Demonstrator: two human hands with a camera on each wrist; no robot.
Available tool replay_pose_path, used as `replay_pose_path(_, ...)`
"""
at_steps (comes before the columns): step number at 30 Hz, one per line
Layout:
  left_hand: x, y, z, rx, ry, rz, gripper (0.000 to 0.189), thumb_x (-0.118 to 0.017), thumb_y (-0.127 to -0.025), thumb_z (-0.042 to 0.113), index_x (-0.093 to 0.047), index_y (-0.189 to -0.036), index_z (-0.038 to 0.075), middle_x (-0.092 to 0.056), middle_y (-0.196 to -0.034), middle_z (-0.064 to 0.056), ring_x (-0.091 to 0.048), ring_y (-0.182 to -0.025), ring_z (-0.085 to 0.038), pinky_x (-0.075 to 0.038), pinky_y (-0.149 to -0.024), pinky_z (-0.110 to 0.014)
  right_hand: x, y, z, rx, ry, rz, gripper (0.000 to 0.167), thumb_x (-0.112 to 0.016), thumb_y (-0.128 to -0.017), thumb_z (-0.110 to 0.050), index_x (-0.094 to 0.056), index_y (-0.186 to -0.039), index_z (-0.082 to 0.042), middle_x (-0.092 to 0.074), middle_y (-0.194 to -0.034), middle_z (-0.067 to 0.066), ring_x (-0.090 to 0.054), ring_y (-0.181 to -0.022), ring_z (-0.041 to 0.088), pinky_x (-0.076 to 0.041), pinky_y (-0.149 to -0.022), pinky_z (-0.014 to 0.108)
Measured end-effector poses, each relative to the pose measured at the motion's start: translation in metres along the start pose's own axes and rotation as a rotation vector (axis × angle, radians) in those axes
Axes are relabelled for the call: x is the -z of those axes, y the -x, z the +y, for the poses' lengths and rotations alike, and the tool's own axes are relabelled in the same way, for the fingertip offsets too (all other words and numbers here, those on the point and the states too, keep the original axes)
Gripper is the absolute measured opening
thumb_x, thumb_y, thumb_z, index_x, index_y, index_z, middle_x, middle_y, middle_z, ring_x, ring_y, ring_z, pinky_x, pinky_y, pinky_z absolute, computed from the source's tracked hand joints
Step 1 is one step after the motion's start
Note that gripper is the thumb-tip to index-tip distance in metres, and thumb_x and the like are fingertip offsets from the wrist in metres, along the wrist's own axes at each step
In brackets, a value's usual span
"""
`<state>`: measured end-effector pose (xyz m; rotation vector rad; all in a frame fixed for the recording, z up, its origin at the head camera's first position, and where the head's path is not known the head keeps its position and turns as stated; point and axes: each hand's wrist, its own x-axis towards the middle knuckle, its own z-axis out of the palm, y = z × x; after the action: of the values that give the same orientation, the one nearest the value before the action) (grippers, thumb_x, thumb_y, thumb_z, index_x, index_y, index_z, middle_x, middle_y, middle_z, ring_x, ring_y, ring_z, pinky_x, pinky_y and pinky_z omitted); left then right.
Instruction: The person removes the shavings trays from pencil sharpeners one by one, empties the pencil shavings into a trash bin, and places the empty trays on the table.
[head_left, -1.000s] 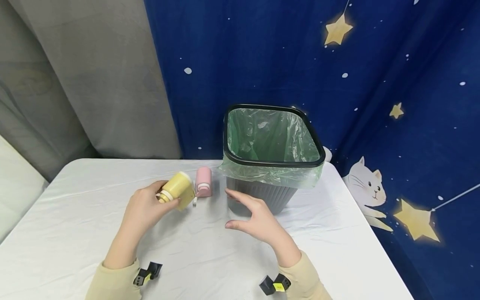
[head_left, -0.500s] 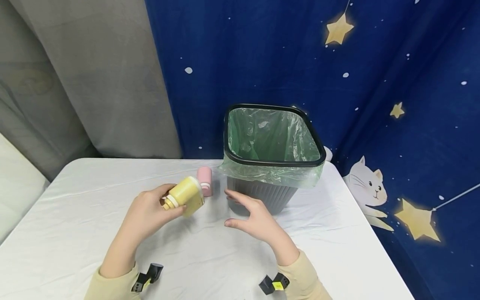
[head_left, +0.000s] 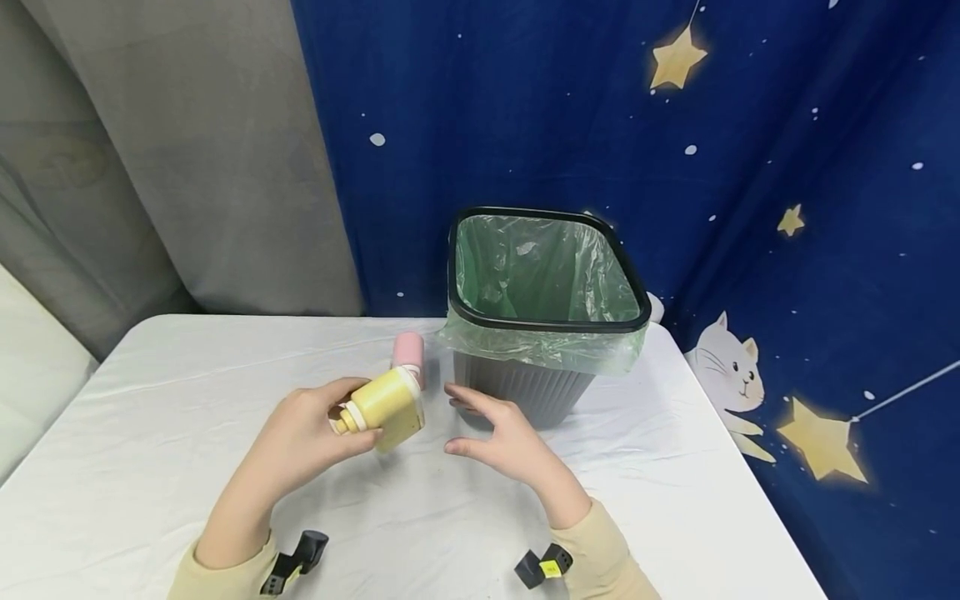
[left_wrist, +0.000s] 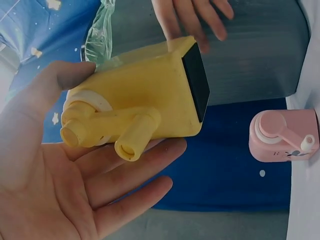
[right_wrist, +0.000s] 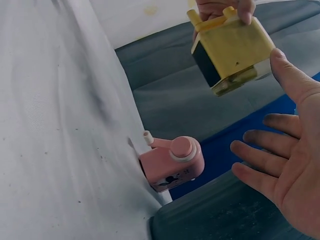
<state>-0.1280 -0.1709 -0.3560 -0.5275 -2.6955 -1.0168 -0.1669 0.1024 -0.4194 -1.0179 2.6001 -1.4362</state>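
My left hand point(head_left: 311, 433) holds a boxy yellow pump bottle point(head_left: 386, 402) tilted above the table, its base toward my right hand. In the left wrist view, the thumb lies on one side of the yellow bottle point(left_wrist: 140, 90) and the fingers on the other; its spouted pump head is near the palm and its base is black. My right hand point(head_left: 513, 437) is apart from the bottle in front of the bin, thumb and fingers spread, holding nothing. A similar pink pump bottle point(head_left: 408, 348) stands on the table behind the yellow one, which partly covers it in the head view.
A grey ribbed bin point(head_left: 528, 387) with a black rim and green plastic liner point(head_left: 551, 275) stands at the back right of the white-covered table point(head_left: 187, 392). Blue star-patterned and grey curtains hang behind the table.
My left hand has brought the yellow pump bottle to the right and slightly nearer me, toward the right hand, so it now overlaps the pink bottle in view. My right hand has barely moved.
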Motion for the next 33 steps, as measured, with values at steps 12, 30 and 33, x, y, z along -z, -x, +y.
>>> replay_pose_path(12,-0.003,0.004,0.006,-0.091,0.023,-0.044,0.047,-0.082,-0.068,0.022,-0.067,-0.11,0.011,-0.064,-0.084,0.013,-0.061,-0.077,-0.007,-0.051,-0.066,-0.031,-0.005,0.001,0.004,-0.001,0.001,-0.048,0.071,-0.081,-0.077,-0.023,-0.05,-0.14,-0.011,-0.058,-0.132,0.006,-0.057,-0.114,0.018,-0.044,-0.097,0.031)
replay_pose_path(30,-0.01,0.003,0.009,-0.255,0.062,-0.109,0.048,-0.081,-0.063,0.018,-0.068,-0.109,0.015,-0.06,-0.081,0.017,-0.052,-0.065,-0.001,-0.047,-0.059,-0.025,-0.008,0.003,-0.003,0.047,-0.006,-0.115,0.073,-0.086,-0.071,-0.024,-0.055,-0.135,-0.009,-0.06,-0.128,0.002,-0.058,-0.111,0.016,-0.045,-0.095,0.029)
replay_pose_path(33,-0.012,0.003,0.009,-0.263,0.054,-0.117,0.049,-0.082,-0.062,0.018,-0.068,-0.109,0.016,-0.058,-0.08,0.018,-0.051,-0.065,-0.001,-0.047,-0.059,-0.024,-0.009,0.003,-0.003,0.062,-0.006,-0.109,0.07,-0.087,-0.069,-0.023,-0.057,-0.132,-0.01,-0.063,-0.124,0.0,-0.059,-0.109,0.014,-0.045,-0.095,0.028)
